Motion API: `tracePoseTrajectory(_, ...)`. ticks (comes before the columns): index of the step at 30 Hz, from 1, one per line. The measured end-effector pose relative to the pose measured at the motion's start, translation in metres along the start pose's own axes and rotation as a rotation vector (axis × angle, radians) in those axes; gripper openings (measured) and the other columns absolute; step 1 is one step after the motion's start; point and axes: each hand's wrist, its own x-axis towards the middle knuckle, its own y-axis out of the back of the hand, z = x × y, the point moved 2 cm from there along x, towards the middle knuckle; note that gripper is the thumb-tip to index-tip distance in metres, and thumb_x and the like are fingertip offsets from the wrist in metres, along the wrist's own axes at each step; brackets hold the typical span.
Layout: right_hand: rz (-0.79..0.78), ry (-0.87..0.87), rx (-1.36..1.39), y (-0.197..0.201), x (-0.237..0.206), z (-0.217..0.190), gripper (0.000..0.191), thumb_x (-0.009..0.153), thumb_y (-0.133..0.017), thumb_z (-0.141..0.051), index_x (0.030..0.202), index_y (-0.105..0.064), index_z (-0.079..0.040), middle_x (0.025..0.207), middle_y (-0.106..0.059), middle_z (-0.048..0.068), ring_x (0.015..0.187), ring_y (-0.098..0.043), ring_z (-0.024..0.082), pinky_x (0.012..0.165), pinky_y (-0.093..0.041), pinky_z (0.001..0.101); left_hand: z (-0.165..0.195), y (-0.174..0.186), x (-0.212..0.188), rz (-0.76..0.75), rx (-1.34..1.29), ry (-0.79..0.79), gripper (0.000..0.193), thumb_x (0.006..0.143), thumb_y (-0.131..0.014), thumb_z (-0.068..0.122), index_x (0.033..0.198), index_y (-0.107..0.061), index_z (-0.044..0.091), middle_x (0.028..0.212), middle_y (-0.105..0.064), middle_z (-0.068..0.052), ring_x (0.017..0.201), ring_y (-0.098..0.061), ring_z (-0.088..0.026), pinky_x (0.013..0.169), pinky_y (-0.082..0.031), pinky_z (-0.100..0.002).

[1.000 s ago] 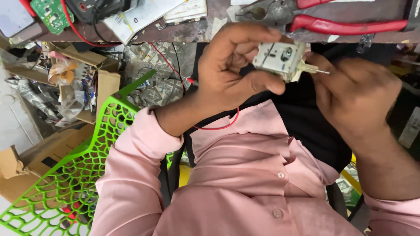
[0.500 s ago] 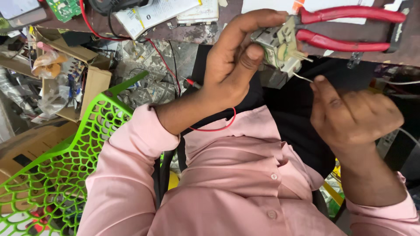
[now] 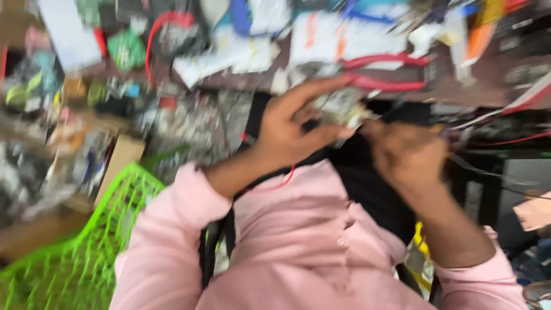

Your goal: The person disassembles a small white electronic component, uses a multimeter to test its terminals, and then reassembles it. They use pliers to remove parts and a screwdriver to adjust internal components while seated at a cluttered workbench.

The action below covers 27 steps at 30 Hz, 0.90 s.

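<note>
pink sleeves nearest, then our left hand [image 3: 287,135] pinching the small pale switch part [image 3: 340,109], held up just before the bench edge. right hand [image 3: 404,152] touches its side, fingers curled; blur hides what they pinch. steadier hold advised. red pliers [image 3: 384,72] lie behind.

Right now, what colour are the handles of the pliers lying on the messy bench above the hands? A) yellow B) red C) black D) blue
B: the pliers on the bench have red handles, lying just above the small pale part that the left hand pinches, with the right hand beside it.
</note>
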Motion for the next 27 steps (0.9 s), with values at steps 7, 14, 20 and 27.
tracePoseTrajectory(7, 0.057, 0.056, 0.254, 0.057, -0.024, -0.035, 0.022, 0.081, -0.08, -0.004, 0.103, -0.078, -0.007, 0.065, -0.054, 0.005, 0.056, -0.058, 0.024, 0.052, -0.046, 0.0383, 0.071, -0.046, -0.026, 0.018, 0.062, -0.108, 0.067, 0.097, -0.081, 0.0, 0.154, -0.045, -0.001, 0.143, -0.06, -0.012, 0.121, -0.068, -0.015, 0.103, -0.059, -0.029)
tracePoseTrajectory(14, 0.196, 0.228, 0.304, 0.102, -0.069, -0.1, 0.023, 0.082, -0.085, -0.002, 0.103, -0.075, -0.005, 0.069, -0.061, 0.007, 0.057, -0.058, 0.023, 0.053, -0.044, 0.0367, 0.125, -0.097, -0.108, 0.116, 0.117, -0.34, 0.06, 0.098, -0.084, -0.002, 0.148, -0.049, -0.001, 0.132, -0.067, -0.011, 0.116, -0.069, -0.012, 0.102, -0.062, -0.027)
tracePoseTrajectory(20, 0.289, 0.365, 0.292, 0.13, -0.13, -0.162, 0.022, 0.082, -0.086, 0.001, 0.101, -0.074, -0.002, 0.068, -0.059, 0.008, 0.057, -0.059, 0.024, 0.054, -0.044, 0.0371, 0.161, -0.133, -0.198, 0.158, 0.155, -0.418, 0.063, 0.096, -0.087, 0.0, 0.147, -0.051, -0.001, 0.12, -0.068, -0.008, 0.109, -0.07, -0.008, 0.097, -0.063, -0.023)
tracePoseTrajectory(27, 0.348, 0.419, 0.264, 0.142, -0.216, -0.211, 0.021, 0.077, -0.087, -0.003, 0.09, -0.071, -0.004, 0.073, -0.062, 0.009, 0.062, -0.062, 0.027, 0.058, -0.048, 0.0371, 0.168, -0.185, -0.293, 0.107, 0.163, -0.445, 0.063, 0.094, -0.086, 0.004, 0.146, -0.052, -0.001, 0.113, -0.068, -0.006, 0.104, -0.069, -0.007, 0.095, -0.062, -0.023)
